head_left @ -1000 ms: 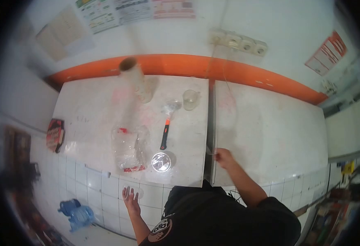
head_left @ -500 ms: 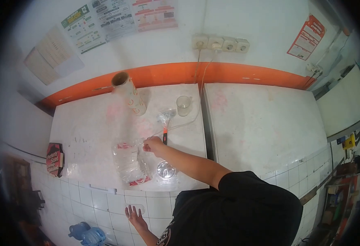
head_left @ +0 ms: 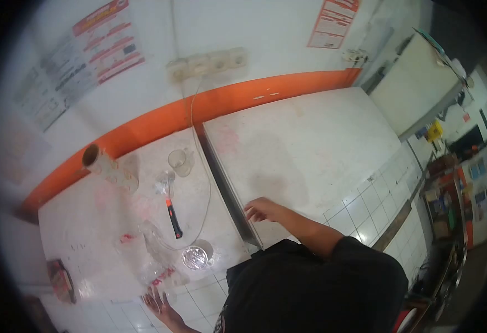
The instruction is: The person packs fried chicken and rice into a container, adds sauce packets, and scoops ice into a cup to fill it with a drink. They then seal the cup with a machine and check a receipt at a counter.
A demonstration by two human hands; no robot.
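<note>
My right hand (head_left: pixel 263 210) is over the near end of the gap between the two tables, fingers loosely bent and nothing visible in them. My left hand (head_left: pixel 156 301) spreads its fingers at the front table edge, beside the lower end of a clear plastic package (head_left: pixel 149 261) with red print. Right of the package sits a shiny round silver tin (head_left: pixel 195 257). Behind the tin lies a tool with an orange-and-black handle (head_left: pixel 174 219), its head wrapped in clear plastic. A glass mug (head_left: pixel 180 162) stands farther back.
A tall printed roll (head_left: pixel 110 169) with a hollow core stands at the back left. On the left edge is a dark red-and-black box (head_left: pixel 60 280). A pale cord (head_left: pixel 208 191) runs from the wall sockets (head_left: pixel 207 64) across the left table. The right table (head_left: pixel 310 150) adjoins it.
My right hand has left the plastic package and moved right to the gap between the tables. The view has swung right and tilted; my left hand now appears closer to the package.
</note>
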